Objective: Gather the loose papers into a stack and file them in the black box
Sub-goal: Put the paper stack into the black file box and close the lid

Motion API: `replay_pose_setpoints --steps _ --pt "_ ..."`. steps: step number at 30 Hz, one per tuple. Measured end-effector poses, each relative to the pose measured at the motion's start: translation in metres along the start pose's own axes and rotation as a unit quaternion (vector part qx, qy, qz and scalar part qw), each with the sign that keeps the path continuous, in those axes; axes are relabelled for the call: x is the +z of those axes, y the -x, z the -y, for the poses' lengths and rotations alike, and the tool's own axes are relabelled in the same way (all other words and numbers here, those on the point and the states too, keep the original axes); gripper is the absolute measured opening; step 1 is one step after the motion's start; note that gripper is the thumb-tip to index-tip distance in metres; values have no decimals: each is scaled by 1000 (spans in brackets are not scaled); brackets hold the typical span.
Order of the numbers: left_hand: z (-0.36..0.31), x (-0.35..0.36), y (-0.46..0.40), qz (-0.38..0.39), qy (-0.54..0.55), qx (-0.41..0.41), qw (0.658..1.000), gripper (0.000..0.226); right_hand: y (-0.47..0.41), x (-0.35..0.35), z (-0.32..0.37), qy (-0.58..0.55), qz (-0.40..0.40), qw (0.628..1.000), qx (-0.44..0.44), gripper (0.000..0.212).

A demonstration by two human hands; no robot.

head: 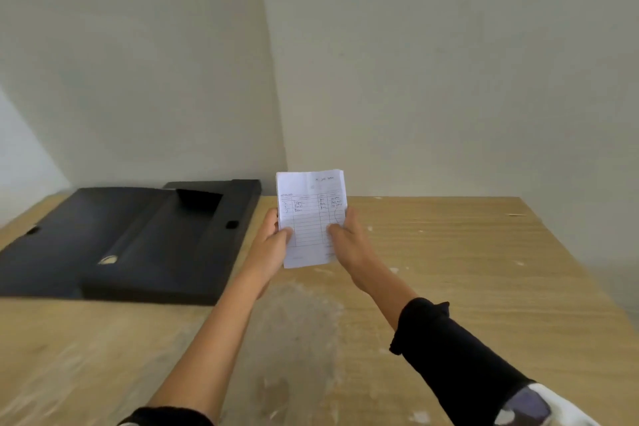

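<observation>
A small stack of white papers (309, 204) with a printed table and handwriting stands upright above the wooden table, held between both hands. My left hand (271, 242) grips its left edge with the thumb on the front. My right hand (347, 240) grips the right edge the same way. The black box (148, 245) lies opened flat on the table to the left of the papers, its lid flap spread out toward the left.
The wooden table (466, 270) reaches the white wall at the back, and its right edge runs diagonally at the right. White dust smears mark the surface below my hands. Black sleeves cover my forearms near the frame's bottom.
</observation>
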State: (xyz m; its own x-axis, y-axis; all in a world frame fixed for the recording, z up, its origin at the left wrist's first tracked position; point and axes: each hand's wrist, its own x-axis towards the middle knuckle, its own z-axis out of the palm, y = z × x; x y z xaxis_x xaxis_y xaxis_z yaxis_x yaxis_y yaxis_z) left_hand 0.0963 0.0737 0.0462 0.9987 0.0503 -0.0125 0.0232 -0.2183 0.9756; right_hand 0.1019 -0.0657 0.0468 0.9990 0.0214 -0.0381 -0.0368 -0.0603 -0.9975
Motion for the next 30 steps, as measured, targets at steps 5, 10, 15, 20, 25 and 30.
replay_pose_setpoints --steps 5,10,15,20,25,30 --pt "6 -92 7 -42 -14 -15 999 24 -1 80 13 10 68 998 11 26" --pt "26 -174 -15 -74 -72 -29 994 27 -19 160 11 12 49 997 51 30" --pt "42 -228 -48 -88 -59 -48 993 26 -51 219 2 49 14 993 103 30" --pt "63 -265 -87 -83 -54 -85 991 27 -72 250 3 150 -14 985 79 40" --pt "87 -281 -115 -127 -57 -130 982 30 -84 252 -10 336 -47 941 2 39" --pt "99 -274 -122 -108 -102 -142 979 28 -78 238 -29 464 -86 880 -60 28"
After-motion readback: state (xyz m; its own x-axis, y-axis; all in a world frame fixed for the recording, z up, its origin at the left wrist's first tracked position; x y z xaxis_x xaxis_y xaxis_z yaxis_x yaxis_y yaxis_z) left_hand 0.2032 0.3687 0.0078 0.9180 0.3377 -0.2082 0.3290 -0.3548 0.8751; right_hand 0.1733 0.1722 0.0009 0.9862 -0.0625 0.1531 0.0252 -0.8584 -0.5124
